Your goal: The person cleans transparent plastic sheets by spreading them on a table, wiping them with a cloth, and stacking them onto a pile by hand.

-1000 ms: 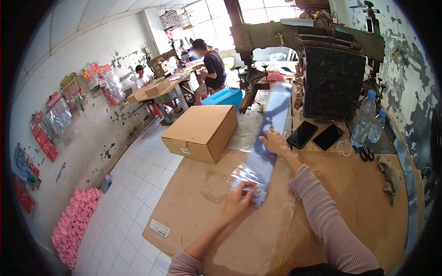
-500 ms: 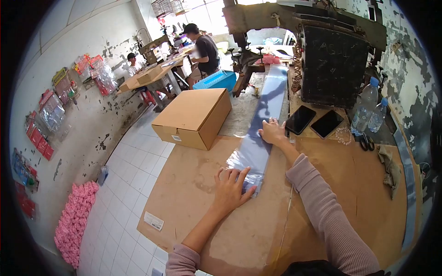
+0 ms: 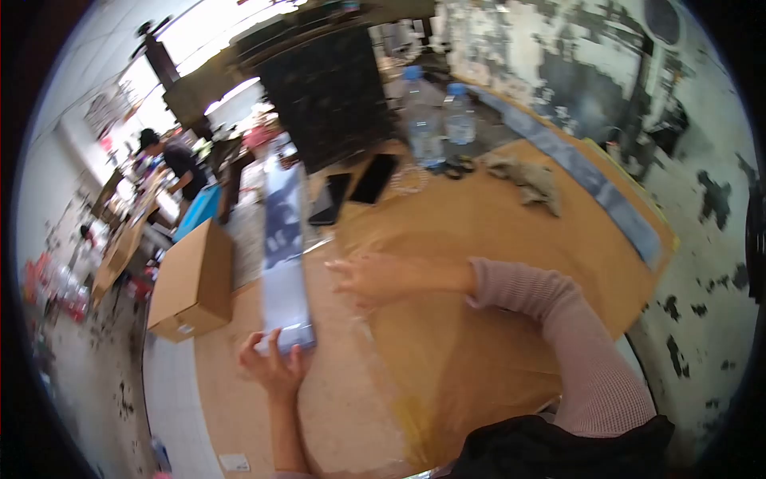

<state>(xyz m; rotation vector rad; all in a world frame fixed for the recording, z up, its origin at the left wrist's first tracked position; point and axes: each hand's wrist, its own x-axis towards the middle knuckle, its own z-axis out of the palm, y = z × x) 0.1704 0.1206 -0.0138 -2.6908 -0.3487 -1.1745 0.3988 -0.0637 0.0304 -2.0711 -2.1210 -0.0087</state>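
A long strip of clear, bluish plastic sheets (image 3: 285,239) lies lengthwise on the table, its far end near the machine. My left hand (image 3: 275,369) rests on the near end of the strip, fingers spread over the edge and holding nothing. To the right of the strip, my right hand (image 3: 373,279) hovers over the cardboard cover, somewhat blurred. Its fingers stretch toward the strip, apart from it, and no object shows in them.
A closed cardboard box (image 3: 195,279) stands left of the strip. Two phones (image 3: 373,179), water bottles (image 3: 423,120), dark-handled scissors (image 3: 457,167) and a crumpled cloth (image 3: 527,182) lie or stand beyond my right hand. The dark machine (image 3: 327,96) overhangs the back. A co-worker (image 3: 182,166) is at the far left.
The view has swung to the right. My right hand has come off the strip and drawn back to its right side. My left hand stays at the strip's near end.
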